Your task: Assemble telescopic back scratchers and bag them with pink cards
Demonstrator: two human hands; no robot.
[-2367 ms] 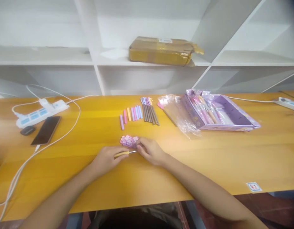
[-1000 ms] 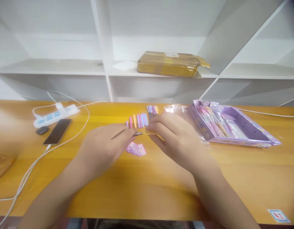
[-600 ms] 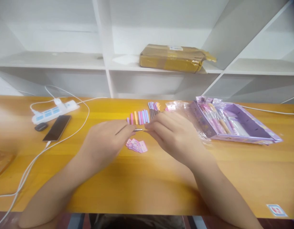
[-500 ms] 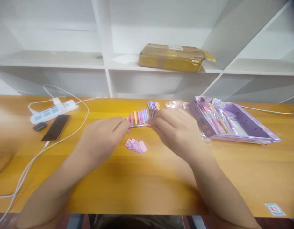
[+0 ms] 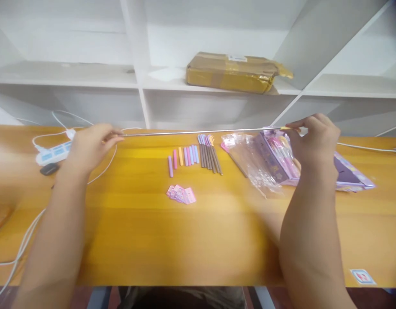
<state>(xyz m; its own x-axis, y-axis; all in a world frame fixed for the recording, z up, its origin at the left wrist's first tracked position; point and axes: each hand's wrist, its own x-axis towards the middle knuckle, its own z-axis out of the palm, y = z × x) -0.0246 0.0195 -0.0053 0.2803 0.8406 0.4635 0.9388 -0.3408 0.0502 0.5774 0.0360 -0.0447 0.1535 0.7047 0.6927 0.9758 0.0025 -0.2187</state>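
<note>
A thin telescopic metal rod stretches level above the back of the table. My left hand pinches its left end between thumb and fingertips. At the other end my right hand is closed on a small yellowish tip. Beneath the rod lie several metal rods with curved, coloured heads, side by side. To their left is a row of purple, pink, orange and blue tubes. Small pink printed cards rest in a loose fan nearer to me.
A purple box with wrapped items stands at the right, beside clear plastic bags. On the left are a white power strip, a black plug and cables. A taped carton sits on the shelf behind.
My hands have moved far apart, left and right, and upward. The rod between them has gone from short to long. The tubes and curved-head rods now show fully.
</note>
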